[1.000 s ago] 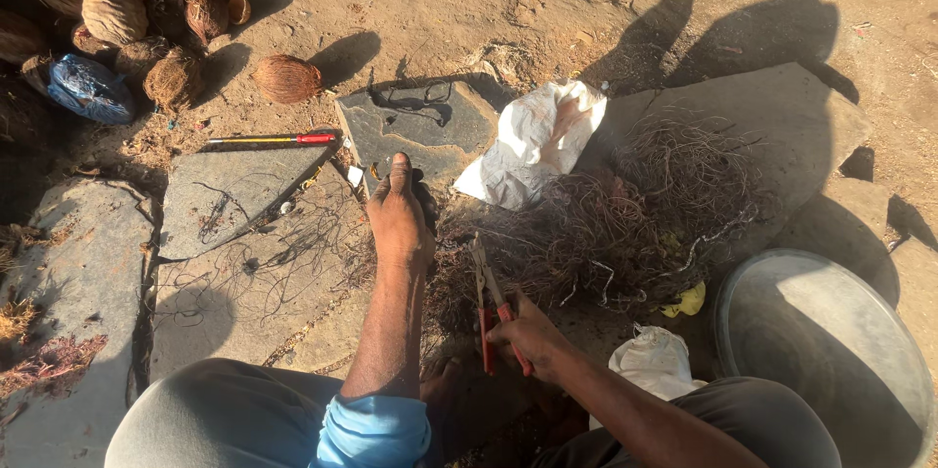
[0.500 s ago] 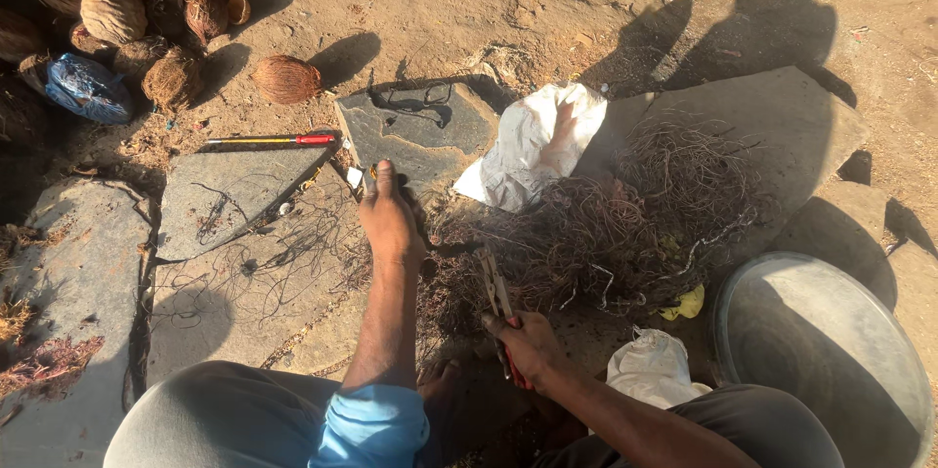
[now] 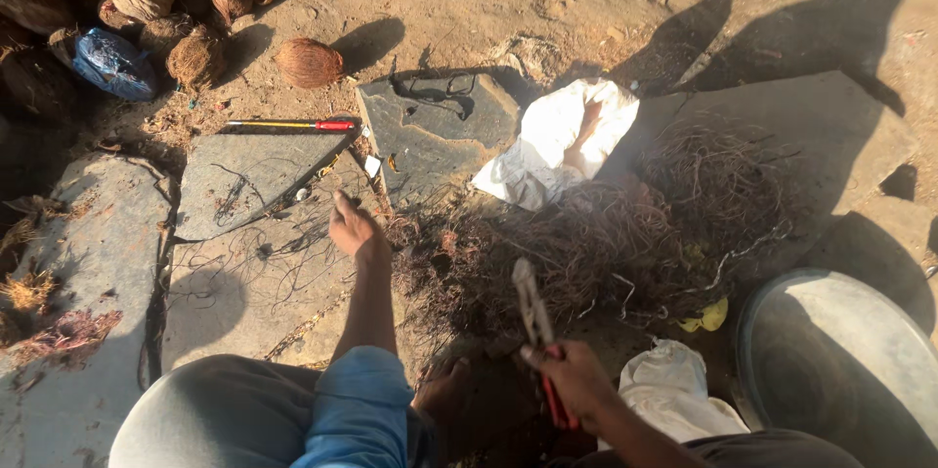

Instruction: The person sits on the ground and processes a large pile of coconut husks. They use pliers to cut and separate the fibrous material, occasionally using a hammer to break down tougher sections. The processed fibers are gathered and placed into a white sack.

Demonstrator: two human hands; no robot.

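Observation:
My left hand (image 3: 354, 231) reaches forward over a flat stone slab (image 3: 249, 282), at the left edge of a tangled pile of thin brown wires (image 3: 606, 243). Its fingers are curled with the back toward me, so what they pinch is hidden. My right hand (image 3: 572, 380) is low and close to my body. It grips red-handled pliers (image 3: 535, 317) whose metal jaws point up toward the pile.
A white cloth (image 3: 547, 141) lies behind the pile on dark slabs (image 3: 440, 126). A red-and-yellow tool (image 3: 293, 124), husked coconuts (image 3: 308, 63) and a blue bag (image 3: 112, 63) lie at the back left. At the right are a metal basin (image 3: 850, 361), a white sack (image 3: 674, 395) and a yellow scrap (image 3: 713, 314).
My left hand has drawn left and slightly back from the dark slab's edge. My right hand with the pliers has dropped a little lower and nearer to me.

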